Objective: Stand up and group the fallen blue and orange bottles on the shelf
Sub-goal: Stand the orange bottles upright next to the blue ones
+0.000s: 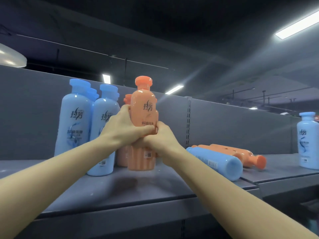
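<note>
Both hands, left hand (120, 125) and right hand (156, 137), grip the upright orange bottle (144, 125); fallen bottles (222, 161) lie just right, long axes running left-right.

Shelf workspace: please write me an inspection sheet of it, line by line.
Surface: grey shelf, bare in front.
Job's things: upright orange bottle held; standing blue bottles at left; fallen blue bottle and fallen orange bottles lying at right; lone blue bottle upright far right.
Clutter: nothing seen.
Grippers: left hand and right hand both grip the orange bottle.
Cables: nothing seen.
Surroundings: dark ceiling, strip lights.
</note>
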`<state>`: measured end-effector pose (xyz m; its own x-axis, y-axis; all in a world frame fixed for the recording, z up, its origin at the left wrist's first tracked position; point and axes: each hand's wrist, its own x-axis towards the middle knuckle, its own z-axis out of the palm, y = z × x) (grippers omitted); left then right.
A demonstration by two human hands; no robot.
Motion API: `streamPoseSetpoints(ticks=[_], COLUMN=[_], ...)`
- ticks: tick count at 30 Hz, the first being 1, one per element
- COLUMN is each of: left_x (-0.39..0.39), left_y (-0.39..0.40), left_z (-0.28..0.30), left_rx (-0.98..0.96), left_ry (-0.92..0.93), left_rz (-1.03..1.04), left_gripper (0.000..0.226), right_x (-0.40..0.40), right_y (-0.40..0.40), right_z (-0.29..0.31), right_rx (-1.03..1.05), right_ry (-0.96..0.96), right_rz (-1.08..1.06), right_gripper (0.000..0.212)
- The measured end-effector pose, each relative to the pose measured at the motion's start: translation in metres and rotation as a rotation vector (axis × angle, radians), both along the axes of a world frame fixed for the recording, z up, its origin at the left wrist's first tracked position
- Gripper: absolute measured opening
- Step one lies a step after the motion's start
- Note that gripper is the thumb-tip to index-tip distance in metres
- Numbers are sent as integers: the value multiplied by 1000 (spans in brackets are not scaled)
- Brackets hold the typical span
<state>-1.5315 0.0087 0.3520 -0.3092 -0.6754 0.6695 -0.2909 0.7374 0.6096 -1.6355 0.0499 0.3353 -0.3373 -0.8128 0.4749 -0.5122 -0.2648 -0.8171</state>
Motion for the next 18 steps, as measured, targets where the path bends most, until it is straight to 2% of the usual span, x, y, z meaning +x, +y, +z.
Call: streamPoseSetpoints(ticks=[5,8,13,18], left_x=[-4,-4,-3,-4], left_y=[-9,-21,-29,-26], left_z=[1,-1,-8,-8], left_rx=[-49,-106,-290,-395], left_ry=[-49,-89,-141,-202], left_rz=[64,100,229,360], left_gripper=[79,64,40,43], right_x=[-1,-3,-7,-11], right_y=[-9,-20,-35,-42], right_z=[2,-1,-8,-11], right_rx=[0,-21,-26,-42], right_ry=[-5,28,67,84], right_rz=[18,12,-13,-27], right_gripper=[46,41,51,57])
